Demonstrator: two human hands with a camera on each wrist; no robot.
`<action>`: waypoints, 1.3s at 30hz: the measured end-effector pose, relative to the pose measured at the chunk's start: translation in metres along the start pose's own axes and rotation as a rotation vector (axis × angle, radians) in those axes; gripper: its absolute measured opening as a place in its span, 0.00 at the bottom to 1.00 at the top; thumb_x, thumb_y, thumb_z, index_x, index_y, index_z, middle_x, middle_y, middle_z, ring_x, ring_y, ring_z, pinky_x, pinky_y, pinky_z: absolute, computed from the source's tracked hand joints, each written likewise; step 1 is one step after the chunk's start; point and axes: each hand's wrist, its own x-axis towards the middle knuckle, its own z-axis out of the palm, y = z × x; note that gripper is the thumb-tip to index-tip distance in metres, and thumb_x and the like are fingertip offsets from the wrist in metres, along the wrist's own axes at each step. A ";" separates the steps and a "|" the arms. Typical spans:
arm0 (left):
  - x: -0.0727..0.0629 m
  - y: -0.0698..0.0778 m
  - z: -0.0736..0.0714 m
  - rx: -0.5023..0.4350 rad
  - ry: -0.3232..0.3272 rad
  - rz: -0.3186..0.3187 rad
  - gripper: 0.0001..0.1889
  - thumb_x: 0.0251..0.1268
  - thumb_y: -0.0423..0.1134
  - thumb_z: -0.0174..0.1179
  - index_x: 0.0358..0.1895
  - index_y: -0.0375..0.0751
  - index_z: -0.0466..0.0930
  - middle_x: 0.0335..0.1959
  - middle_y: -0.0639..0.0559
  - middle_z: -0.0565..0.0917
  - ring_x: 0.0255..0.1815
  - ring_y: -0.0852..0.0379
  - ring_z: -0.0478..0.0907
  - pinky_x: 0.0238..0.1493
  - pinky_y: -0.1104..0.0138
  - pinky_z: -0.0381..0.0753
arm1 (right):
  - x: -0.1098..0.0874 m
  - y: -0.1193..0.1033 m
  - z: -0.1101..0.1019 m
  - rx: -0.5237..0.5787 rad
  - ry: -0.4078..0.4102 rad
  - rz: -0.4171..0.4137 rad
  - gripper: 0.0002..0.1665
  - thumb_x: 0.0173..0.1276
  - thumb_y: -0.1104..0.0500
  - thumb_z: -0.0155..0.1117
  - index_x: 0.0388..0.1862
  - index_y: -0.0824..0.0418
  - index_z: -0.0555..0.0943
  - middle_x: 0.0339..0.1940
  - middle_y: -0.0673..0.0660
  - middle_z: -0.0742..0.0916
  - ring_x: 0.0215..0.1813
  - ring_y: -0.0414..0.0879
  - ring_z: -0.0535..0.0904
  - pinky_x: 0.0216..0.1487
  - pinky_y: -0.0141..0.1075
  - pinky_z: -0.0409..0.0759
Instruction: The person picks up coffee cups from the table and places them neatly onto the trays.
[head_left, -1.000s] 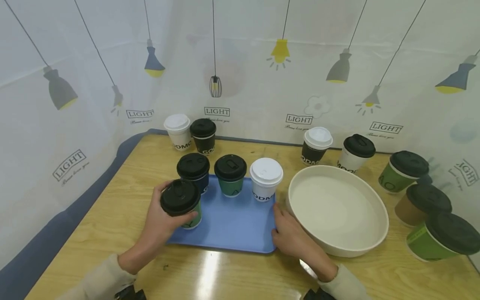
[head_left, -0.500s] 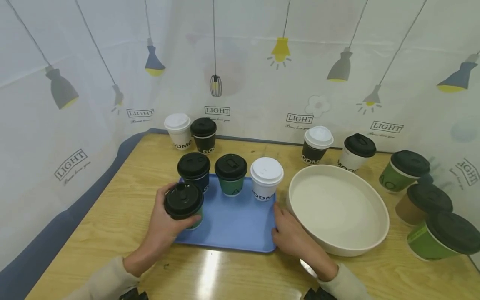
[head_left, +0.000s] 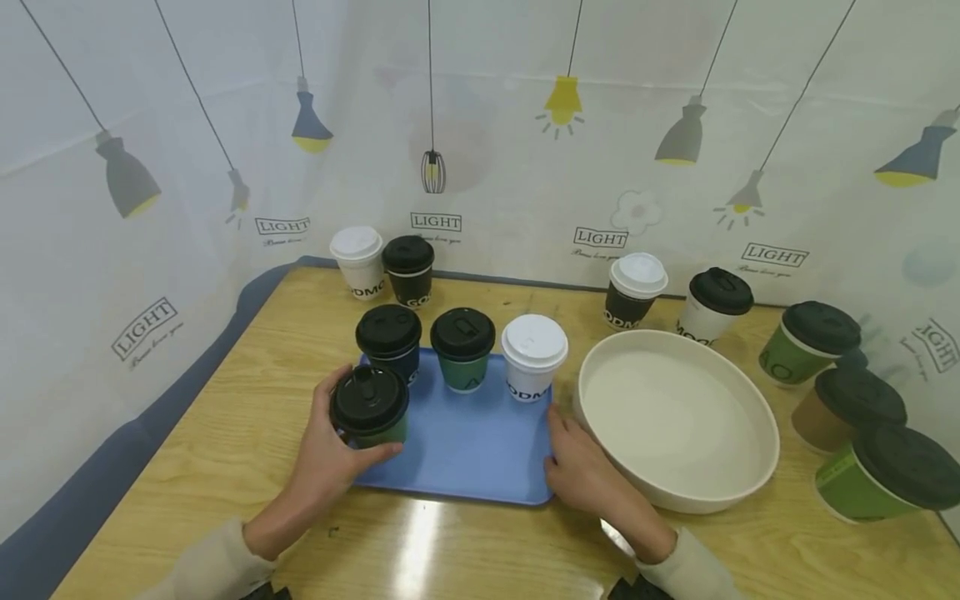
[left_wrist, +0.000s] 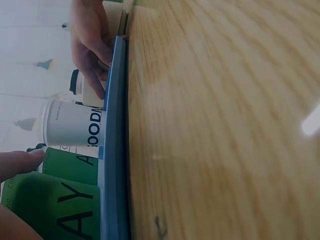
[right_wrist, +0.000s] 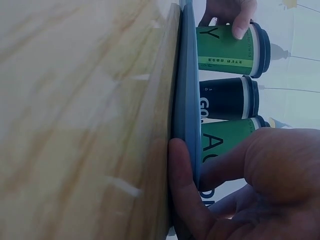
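Note:
My left hand holds a green paper cup with a black lid, thumb in front and fingers round the far side. This cup is upright at the front left of the blue tray; in the right wrist view its base lines up with its neighbours' behind the rim. At the tray's right edge, my right hand pinches the rim between thumb and fingers. Along the back of the tray stand a dark blue cup, another green cup and a white cup.
Right of the tray is a round cream dish, close to my right hand. Behind it stand a black cup with white lid and a white cup. Green and brown cups line the right side. Two cups stand back left.
My left hand has shifted slightly right and toward me with the green cup, which sits a little farther over the tray. The right hand stays at the tray's edge.

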 end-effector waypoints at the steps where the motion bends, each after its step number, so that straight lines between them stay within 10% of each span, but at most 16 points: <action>1: 0.000 0.000 0.000 0.004 -0.006 0.000 0.66 0.41 0.33 0.84 0.83 0.52 0.45 0.80 0.44 0.63 0.79 0.43 0.61 0.82 0.41 0.52 | 0.000 0.000 0.000 -0.002 0.004 -0.002 0.42 0.65 0.70 0.59 0.75 0.85 0.57 0.67 0.83 0.75 0.68 0.70 0.75 0.69 0.59 0.76; 11: -0.007 -0.002 -0.008 0.042 -0.057 0.019 0.70 0.48 0.36 0.82 0.85 0.53 0.33 0.82 0.36 0.53 0.81 0.32 0.57 0.81 0.35 0.55 | 0.000 0.001 0.000 0.010 -0.003 0.010 0.42 0.66 0.70 0.59 0.75 0.84 0.57 0.68 0.83 0.74 0.70 0.71 0.73 0.71 0.59 0.74; 16: -0.008 0.003 -0.020 -0.125 -0.065 0.048 0.45 0.77 0.43 0.56 0.85 0.53 0.34 0.84 0.38 0.46 0.84 0.32 0.47 0.82 0.44 0.56 | -0.001 0.001 -0.002 0.004 -0.005 0.018 0.43 0.66 0.70 0.59 0.76 0.84 0.56 0.68 0.83 0.74 0.70 0.71 0.73 0.71 0.60 0.75; 21: 0.006 0.005 -0.036 -0.283 -0.003 0.028 0.36 0.81 0.53 0.40 0.84 0.54 0.39 0.84 0.44 0.49 0.83 0.40 0.50 0.81 0.46 0.54 | 0.000 0.001 -0.001 0.009 -0.002 0.017 0.43 0.65 0.70 0.58 0.75 0.84 0.56 0.66 0.84 0.74 0.69 0.71 0.74 0.70 0.60 0.75; 31: 0.095 -0.010 -0.070 -0.261 0.114 -0.075 0.40 0.77 0.54 0.57 0.82 0.46 0.48 0.62 0.63 0.71 0.63 0.66 0.73 0.76 0.49 0.69 | 0.001 0.000 0.000 0.014 0.018 0.014 0.42 0.64 0.70 0.59 0.75 0.84 0.58 0.66 0.83 0.76 0.68 0.71 0.75 0.69 0.60 0.76; 39: 0.167 -0.022 -0.078 -0.075 0.104 -0.093 0.49 0.71 0.57 0.63 0.83 0.44 0.43 0.78 0.36 0.61 0.77 0.41 0.64 0.78 0.42 0.66 | -0.001 0.000 0.000 0.021 0.035 -0.002 0.42 0.63 0.71 0.60 0.74 0.84 0.60 0.65 0.82 0.76 0.67 0.71 0.76 0.69 0.60 0.76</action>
